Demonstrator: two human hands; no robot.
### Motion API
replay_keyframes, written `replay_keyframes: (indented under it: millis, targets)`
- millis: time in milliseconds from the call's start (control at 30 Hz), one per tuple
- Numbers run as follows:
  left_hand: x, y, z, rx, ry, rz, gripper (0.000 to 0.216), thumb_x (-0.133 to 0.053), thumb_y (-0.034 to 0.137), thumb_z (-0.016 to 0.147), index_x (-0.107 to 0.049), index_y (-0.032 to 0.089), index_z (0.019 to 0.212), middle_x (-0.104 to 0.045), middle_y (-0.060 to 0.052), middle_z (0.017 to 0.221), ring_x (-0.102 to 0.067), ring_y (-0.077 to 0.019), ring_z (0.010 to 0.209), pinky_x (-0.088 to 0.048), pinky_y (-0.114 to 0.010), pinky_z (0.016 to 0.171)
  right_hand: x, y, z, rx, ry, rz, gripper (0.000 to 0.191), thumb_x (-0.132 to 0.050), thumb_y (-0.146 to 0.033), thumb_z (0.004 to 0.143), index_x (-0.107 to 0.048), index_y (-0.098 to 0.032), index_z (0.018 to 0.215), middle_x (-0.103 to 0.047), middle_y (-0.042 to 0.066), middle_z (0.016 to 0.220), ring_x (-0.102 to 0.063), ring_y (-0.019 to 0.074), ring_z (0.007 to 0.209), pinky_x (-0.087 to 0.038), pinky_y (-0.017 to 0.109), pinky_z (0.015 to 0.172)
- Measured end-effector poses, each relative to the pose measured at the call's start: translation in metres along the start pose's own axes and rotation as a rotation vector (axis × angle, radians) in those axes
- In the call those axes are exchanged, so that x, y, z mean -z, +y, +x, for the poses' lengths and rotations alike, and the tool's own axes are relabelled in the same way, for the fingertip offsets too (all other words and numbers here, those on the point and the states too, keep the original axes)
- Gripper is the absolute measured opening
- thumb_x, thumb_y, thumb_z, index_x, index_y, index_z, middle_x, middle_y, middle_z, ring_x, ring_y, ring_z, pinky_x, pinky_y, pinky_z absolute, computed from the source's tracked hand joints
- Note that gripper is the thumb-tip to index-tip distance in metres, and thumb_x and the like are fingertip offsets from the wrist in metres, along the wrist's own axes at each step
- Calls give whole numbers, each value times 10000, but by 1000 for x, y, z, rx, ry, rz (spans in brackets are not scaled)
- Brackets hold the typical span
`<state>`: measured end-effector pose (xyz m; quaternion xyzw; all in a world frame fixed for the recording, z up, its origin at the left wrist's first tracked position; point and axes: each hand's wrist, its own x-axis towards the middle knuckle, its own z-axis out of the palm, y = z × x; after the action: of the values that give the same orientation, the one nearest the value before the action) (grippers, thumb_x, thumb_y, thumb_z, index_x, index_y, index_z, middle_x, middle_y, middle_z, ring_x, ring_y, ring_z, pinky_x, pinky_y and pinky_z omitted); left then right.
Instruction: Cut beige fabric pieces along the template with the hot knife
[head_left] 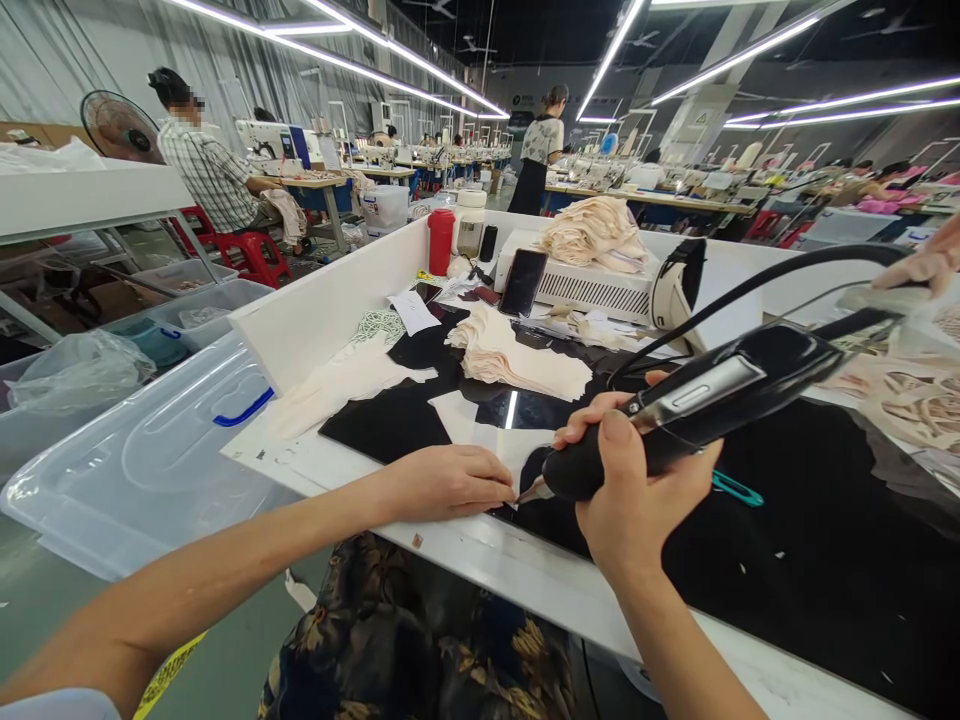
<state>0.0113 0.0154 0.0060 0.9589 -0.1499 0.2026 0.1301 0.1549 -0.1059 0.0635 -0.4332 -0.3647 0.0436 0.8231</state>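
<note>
A cream fabric piece [491, 436] lies on the black glossy work surface [810, 520]. My left hand [450, 482] rests low over its near corner, fingers together and fingertips holding the edge down; the thumb is mostly hidden. My right hand [637, 490] is wrapped round a black corded handheld tool [720, 390] with a silver panel. The tool slants down to the left, and its narrow tip [532, 492] is at the fabric corner beside my left fingertips. Whether the tip touches the cloth I cannot tell.
A stack of cream fabric pieces [521, 355] lies behind, with loose cream cloth [345, 385] to the left. A phone [523, 282] leans on a white vented box [577, 290]. A teal thread snipper [737, 488] lies right. Another person's hand [930, 262] shows at the right edge.
</note>
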Motion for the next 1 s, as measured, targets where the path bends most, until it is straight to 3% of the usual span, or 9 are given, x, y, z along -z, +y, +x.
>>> replay_keyframes:
  millis: [333,567,700,867,1000]
  targets:
    - [0,0,0,3,-4,5,261,-474,208,1088,-697,142,1205,-729,-138,1187,-682,-218,1123,-555,-329,1018,-1,0,0,1,-17,14,412,-783,-280,872,-517,-262,1187,-661,-63,811,-613,129,571,-557,326,565]
    - [2,1,0,33,87,-6,273,-509,235,1079,-668,137,1279,-711,-146,1261,-635,-239,1250,-536,-375,1095,1,-2,-4,-39,-8,10,443,-810,-297,850,-522,-271,1186,-662,-67,813,-618,124,572,-562,314,563]
    - [10,7,-2,16,0,-19,263,-500,231,1083,-696,122,1219,-735,-138,1197,-671,-231,1160,-548,-364,1059,4,-10,-6,-85,-47,24,408,-809,-316,847,-533,-272,1144,-664,-61,813,-624,129,572,-564,317,552]
    - [23,17,-6,17,-60,-29,250,-510,249,1084,-709,135,1185,-754,-124,1118,-686,-215,1067,-551,-337,1011,15,-16,16,-6,-2,2,411,-822,-330,824,-536,-269,1114,-652,-63,776,-611,142,560,-552,326,541]
    - [29,19,0,15,-17,-26,238,-517,230,1079,-708,126,1173,-761,-106,1086,-689,-204,1020,-560,-325,974,27,-8,41,97,88,-39,368,-828,-325,817,-501,-267,975,-636,-66,733,-590,141,538,-550,325,534]
